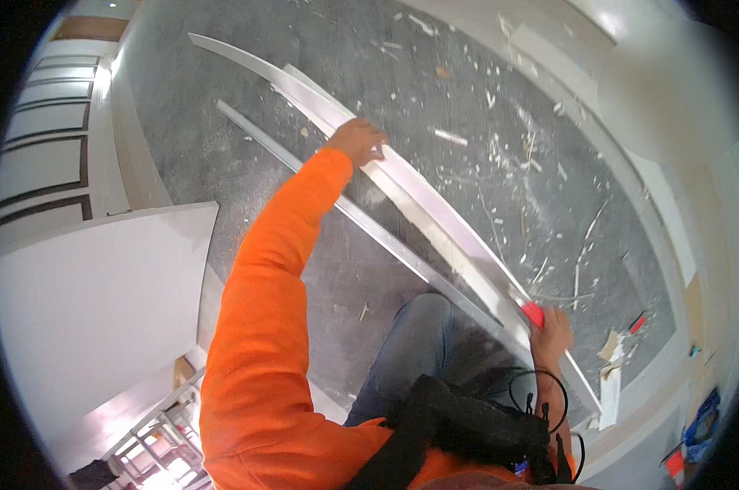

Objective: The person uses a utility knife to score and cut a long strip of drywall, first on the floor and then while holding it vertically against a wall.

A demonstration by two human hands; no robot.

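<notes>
A long, narrow white board strip (441,214) runs diagonally from the upper left to the lower right, its far end curving. My left hand (358,142), in an orange sleeve, is closed over the strip partway along. Lower right, my right hand (552,333) is closed around a small red tool (533,314) against the strip's near part; its working end is hidden, so I cannot tell its exact kind. Alongside, nearer to me, a straight grey metal bar (386,238) lies roughly parallel to the strip. My bent knee (422,327) in jeans is beside the bar.
White scraps (451,137) and dust litter the grey floor (467,73). A large white panel (100,302) stands at the left. Offcuts (610,392) and a small red object (637,322) lie at the right, near the wall. A black cable (559,380) loops by my right wrist.
</notes>
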